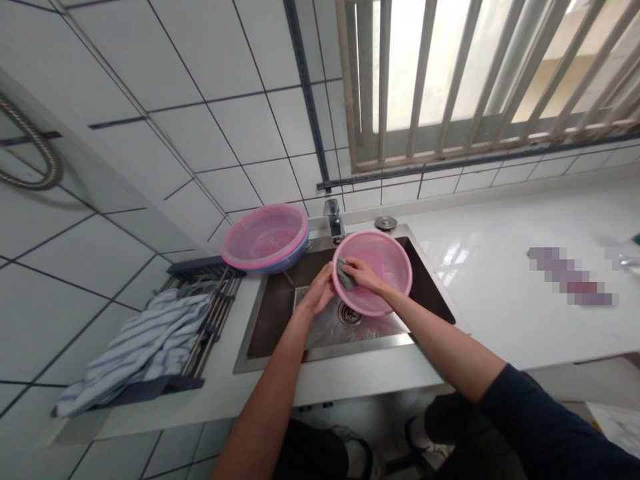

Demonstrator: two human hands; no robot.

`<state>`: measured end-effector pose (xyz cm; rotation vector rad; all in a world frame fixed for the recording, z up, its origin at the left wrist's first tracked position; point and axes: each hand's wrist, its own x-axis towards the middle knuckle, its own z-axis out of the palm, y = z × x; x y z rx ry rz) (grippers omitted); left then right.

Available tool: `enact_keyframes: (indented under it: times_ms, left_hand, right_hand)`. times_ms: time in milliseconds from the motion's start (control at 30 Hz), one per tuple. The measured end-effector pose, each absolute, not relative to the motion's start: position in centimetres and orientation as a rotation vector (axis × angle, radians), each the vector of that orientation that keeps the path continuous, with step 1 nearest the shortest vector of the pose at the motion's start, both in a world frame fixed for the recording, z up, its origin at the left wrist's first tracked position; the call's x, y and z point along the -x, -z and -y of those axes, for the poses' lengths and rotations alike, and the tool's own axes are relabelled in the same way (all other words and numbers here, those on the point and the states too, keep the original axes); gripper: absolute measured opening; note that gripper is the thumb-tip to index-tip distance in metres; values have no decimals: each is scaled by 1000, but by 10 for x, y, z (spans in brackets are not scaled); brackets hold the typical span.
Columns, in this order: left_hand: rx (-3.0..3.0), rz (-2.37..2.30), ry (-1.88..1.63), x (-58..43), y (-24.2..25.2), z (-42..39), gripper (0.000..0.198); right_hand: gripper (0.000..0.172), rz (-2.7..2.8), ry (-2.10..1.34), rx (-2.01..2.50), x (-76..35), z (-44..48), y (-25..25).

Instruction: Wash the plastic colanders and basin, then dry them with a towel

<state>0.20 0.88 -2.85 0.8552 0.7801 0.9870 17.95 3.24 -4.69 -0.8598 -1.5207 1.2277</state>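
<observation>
A pink plastic basin (397,263) is tilted inside the stainless steel sink (270,320), above the drain (350,313). My left hand (319,291) grips the basin's left edge from the outside, its fingertips partly hidden. My right hand (364,275) reaches over the rim and presses a green scouring pad (345,277) against the left part of the basin. The faucet (334,220) stands just behind the basin.
Stacked pink and blue basins (265,240) rest at the sink's back left corner. On the left, a striped cloth (150,340) lies over a roll-up rack (215,320). A metal sink strainer (385,223) sits behind the sink; a blurred-out item (570,277) lies on the right counter.
</observation>
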Motion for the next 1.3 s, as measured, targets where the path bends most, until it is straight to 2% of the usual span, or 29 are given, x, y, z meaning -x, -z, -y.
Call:
enact_keyframes:
  times_ms: [100, 267, 400, 500, 700, 767, 1067, 1300]
  left_hand:
    - [-814, -823, -1001, -6, 29, -10, 61]
    - [-771, -879, -936, -12, 29, -10, 58]
    - [-727, -865, -972, -17, 23, -7, 46]
    - [-711, -837, -977, -22, 20, -5, 47]
    - [-706, -960, -1103, -15, 23, -6, 54]
    - [-688, -990, -1102, -13, 23, -5, 56]
    - [-699, -884, -1058, -30, 19, -1, 45]
    - [-656, -976, -1083, -16, 22, -6, 63]
  right_hand:
    - [35, 1674, -1307, 838, -173, -27, 51]
    - [40, 1735, -1345, 804, -167, -21, 50]
    - [37, 1467, -1153, 901, -174, -25, 40]
    - [36, 1327, -1069, 954, -180, -27, 34]
    - [33, 1824, -1543, 748, -167, -18, 45]
    - [32, 1830, -1572, 739, -162, -16, 49]
    - [33, 1287, -1066, 973, -179, -28, 36]
    - [28, 1761, -1591, 813, -160, -12, 44]
